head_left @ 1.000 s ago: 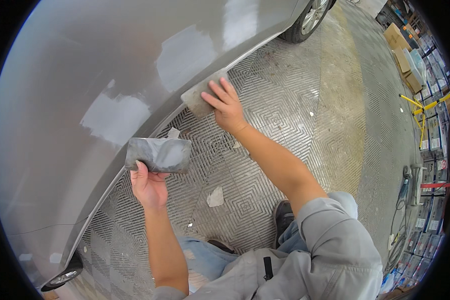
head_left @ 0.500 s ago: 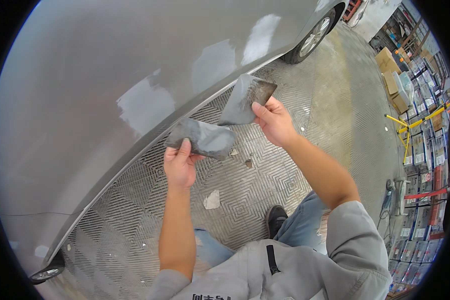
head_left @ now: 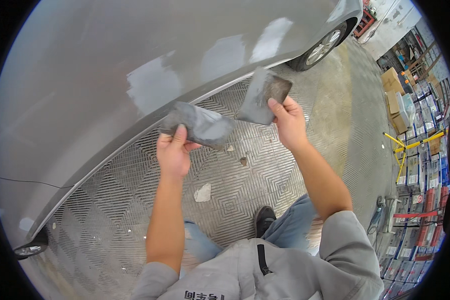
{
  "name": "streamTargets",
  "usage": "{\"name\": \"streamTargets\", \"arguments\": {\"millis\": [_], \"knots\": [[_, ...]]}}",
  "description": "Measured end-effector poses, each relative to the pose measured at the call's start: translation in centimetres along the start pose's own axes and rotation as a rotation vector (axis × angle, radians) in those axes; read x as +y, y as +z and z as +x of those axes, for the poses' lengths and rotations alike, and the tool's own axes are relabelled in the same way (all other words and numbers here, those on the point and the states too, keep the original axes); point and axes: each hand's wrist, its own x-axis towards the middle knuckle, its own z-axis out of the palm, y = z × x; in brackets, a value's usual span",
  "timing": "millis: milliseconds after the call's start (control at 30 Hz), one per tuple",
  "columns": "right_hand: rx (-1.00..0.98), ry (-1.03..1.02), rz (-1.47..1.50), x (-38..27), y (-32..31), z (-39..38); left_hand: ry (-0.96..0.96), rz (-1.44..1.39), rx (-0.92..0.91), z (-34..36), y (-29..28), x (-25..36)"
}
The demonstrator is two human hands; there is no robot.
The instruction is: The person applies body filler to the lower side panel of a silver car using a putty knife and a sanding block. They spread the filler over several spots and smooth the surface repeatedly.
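1. Evidently, in the head view, three pale patches [head_left: 155,82] already coat the grey car panel [head_left: 85,45], at eleven, twelve and one o'clock; your left plate [head_left: 205,125] and right plate [head_left: 256,100] bear grey smears, but whether any patch is finished cannot be told.
2. Your left hand [head_left: 174,154] pinches its plate at eleven o'clock, thumb uppermost; your right hand [head_left: 290,125] grips the other at one.
3. Both plates look thin, flat and four-cornered; the patches seem matte, ragged-edged, beside smoother panel and ridged, diamond-patterned flooring [head_left: 230,200].
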Motion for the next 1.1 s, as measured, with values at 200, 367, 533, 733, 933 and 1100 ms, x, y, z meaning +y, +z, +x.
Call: {"name": "streamTargets", "arguments": {"millis": [200, 367, 533, 733, 933, 1100], "knots": [[-0.235, -0.167, -0.267, -1.2, 0.2, -1.8, -0.100, 0.166, 0.026, -1.1, 2.0, -2.5], [-0.462, -0.455, -0.931, -2.3, -0.6, -2.9, -0.008, -0.015, 0.010, -0.4, 0.8, -1.3], [-0.281, -0.122, -0.704, -2.0, -0.4, -2.2, 0.062, -0.124, -0.159, 0.5, -0.9, 0.5], [-0.460, 0.701, 0.179, -2.6, -0.9, -2.2, 0.204, 0.144, -0.311, 0.1, -1.2, 0.6], [-0.242, 0.662, 0.137, 0.2, 1.1, -2.6, 0.232, 0.224, -0.348, -1.0, -0.4, 0.1], [0.215, 0.409, 0.082, 1.9, 0.6, -1.0, 0.175, 0.178, -0.397, -1.1, -0.4, -0.2]]}}
